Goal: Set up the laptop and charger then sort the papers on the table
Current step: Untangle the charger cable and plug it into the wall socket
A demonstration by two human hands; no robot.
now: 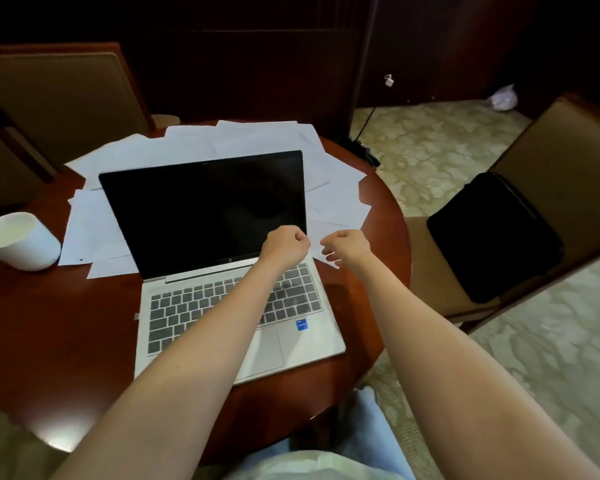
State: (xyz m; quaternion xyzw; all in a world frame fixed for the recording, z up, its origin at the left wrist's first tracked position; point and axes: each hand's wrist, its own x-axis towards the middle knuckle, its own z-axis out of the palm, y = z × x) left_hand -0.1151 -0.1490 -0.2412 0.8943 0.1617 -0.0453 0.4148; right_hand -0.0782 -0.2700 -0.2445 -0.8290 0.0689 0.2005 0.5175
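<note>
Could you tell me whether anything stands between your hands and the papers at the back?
Yes, the raised screen of the laptop stands before the back papers; the sheets by the left hand and right hand lie unblocked.

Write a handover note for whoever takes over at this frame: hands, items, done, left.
Left hand: curled at the screen's lower right corner; grip unclear.
Right hand: curled over a sheet's edge beside it; grip unclear.
Laptop: open on the table, screen dark.
Papers: scattered behind and beside the laptop, unsorted.
Done: laptop opened.
Left: charger not seen connected; sort papers.
</note>
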